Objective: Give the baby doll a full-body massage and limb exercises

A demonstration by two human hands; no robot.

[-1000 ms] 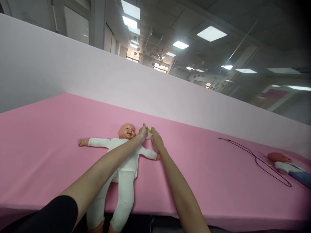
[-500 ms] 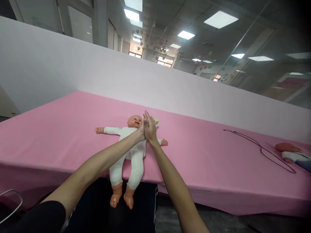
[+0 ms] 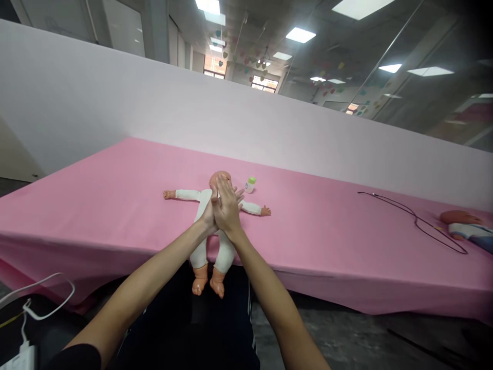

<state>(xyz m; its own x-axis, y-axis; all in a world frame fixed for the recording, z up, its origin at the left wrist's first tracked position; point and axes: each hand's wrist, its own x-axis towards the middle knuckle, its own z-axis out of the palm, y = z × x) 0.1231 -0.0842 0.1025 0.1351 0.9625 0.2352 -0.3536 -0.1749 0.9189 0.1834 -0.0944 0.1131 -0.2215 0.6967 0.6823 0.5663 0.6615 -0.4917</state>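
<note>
My left hand (image 3: 209, 215) and my right hand (image 3: 228, 211) are pressed palm against palm, fingers stretched out, with no object seen between them. They are in front of a baby doll (image 3: 226, 249) in a white suit, hiding its chest and part of its face. The doll lies on its back, arms spread, its feet hanging past the front edge of the pink-covered table (image 3: 316, 226). Just beyond my right fingers stands a small bottle (image 3: 250, 185) with a green cap.
A dark cable (image 3: 416, 221) runs across the table at the right, near a second doll (image 3: 464, 226). The white partition (image 3: 269, 133) rises behind the table. White cords (image 3: 50, 313) and a power strip (image 3: 25, 357) are at the lower left.
My joined hands have moved left and down, from beside the doll's face to over its chest. The bottle, mostly hidden before, now shows whole. The view has shifted slightly.
</note>
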